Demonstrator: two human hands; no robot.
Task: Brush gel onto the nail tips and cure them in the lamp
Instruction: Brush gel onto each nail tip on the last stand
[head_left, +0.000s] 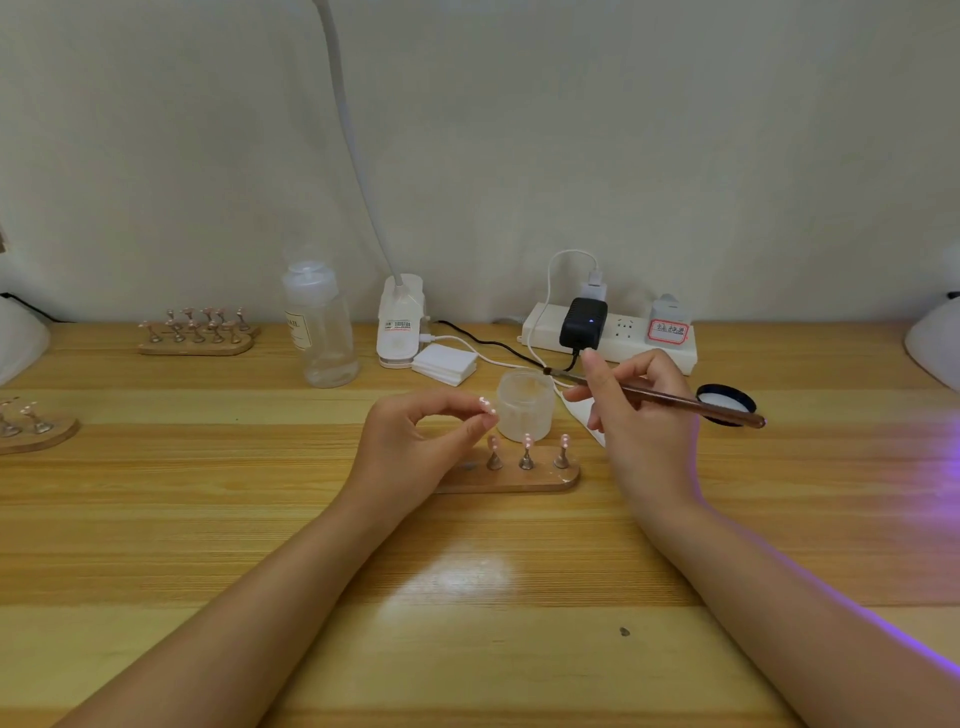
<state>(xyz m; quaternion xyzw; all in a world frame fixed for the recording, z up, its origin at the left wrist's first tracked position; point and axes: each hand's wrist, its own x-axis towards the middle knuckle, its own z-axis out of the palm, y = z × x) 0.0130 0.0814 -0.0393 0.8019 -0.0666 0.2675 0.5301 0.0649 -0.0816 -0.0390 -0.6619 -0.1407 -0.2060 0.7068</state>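
My left hand (415, 441) pinches a small pink nail tip (487, 405) between thumb and forefinger, just left of the frosted gel jar (525, 408). My right hand (634, 410) grips a brown brush (696, 404), its bristle end pointing left over the jar's open mouth. In front of the jar lies a wooden holder (514, 480) carrying three metal stands with pink nail tips (527, 442). The jar's black lid (726, 402) lies to the right, behind the brush handle. Purple light from a curing lamp falls on the table at the far right edge (950, 462).
At the back stand a clear bottle (321, 327), a clip lamp base (400, 322), a stack of white pads (445, 364) and a power strip (613, 335) with cables. More nail-tip holders sit at the back left (200, 332) and the left edge (31, 428).
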